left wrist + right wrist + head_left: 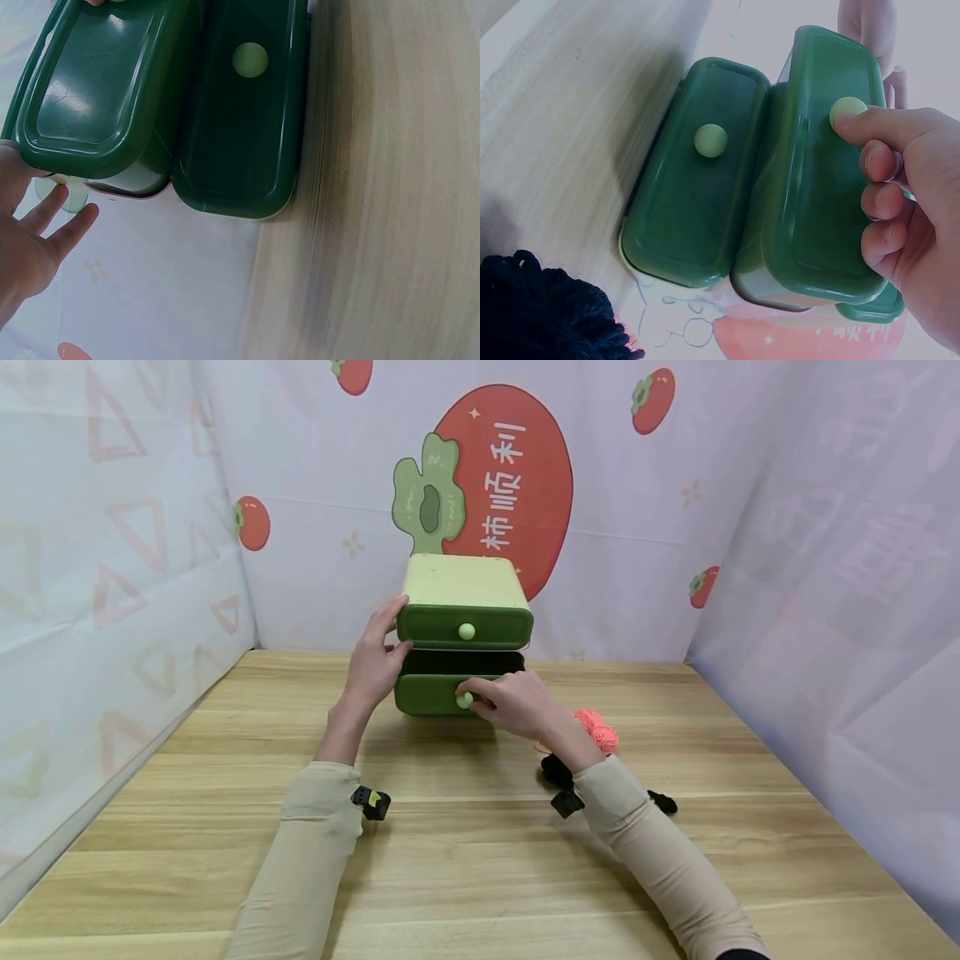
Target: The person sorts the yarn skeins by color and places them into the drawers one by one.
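Observation:
A small cream chest [461,581] with green drawer fronts stands on the table, one above the other. Its middle drawer [427,695] is pulled out, and the dark inside shows in the head view. My right hand [521,703] pinches that drawer's pale round knob [847,112] between thumb and forefinger. With fingers spread, my left hand [375,664] rests against the chest's left side, near the top drawer [431,623]. The bottom drawer [240,135] is closed, as both wrist views show; the pulled-out drawer hides it in the head view.
Coral-pink yarn [603,737] lies on the wooden table [450,877] right of the chest. Black yarn [547,315] is nearer, partly behind the right forearm in the head view. A printed cloth [322,585] hangs behind, with cloth walls at both sides.

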The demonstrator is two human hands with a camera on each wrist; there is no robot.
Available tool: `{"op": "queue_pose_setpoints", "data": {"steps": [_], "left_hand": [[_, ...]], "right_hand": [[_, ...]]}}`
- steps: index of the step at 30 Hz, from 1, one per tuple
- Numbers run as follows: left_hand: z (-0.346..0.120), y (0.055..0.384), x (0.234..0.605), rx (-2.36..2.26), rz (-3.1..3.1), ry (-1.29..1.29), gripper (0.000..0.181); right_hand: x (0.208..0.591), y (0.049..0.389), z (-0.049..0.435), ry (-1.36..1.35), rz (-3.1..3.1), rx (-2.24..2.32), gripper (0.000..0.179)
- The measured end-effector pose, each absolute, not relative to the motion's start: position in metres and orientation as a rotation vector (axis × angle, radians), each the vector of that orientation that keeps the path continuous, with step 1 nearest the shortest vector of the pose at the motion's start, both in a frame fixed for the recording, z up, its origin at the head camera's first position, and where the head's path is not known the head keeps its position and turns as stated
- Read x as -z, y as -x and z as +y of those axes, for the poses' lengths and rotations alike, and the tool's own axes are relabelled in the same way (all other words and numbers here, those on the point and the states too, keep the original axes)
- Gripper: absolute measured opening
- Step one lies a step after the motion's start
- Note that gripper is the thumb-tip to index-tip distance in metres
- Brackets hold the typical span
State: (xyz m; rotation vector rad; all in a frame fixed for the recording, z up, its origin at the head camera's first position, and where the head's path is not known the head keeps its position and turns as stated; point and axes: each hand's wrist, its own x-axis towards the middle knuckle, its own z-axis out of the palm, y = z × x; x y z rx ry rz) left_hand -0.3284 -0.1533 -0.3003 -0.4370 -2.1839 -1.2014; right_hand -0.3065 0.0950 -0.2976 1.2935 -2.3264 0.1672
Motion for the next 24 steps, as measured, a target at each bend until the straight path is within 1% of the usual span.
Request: {"op": "queue_pose_setpoints", "data": {"steps": [7,14,24], "left_hand": [[-0.153,0.329,0.301,1.191,-2.185,0.435,0.069],[-0.153,0.330,0.300,1.205,-2.189,0.427,0.070],[-0.153,0.329,0.299,1.216,-2.190,0.424,0.069]], "right_hand": [[0.295,0.306,0.097,-1.304,-2.321,-0.187,0.021],[0.283,0.306,0.105,-1.327,-2.213,-0.320,0.016],[0.271,0.314,0.127,-1.288,-2.192,-0.458,0.019]]}}
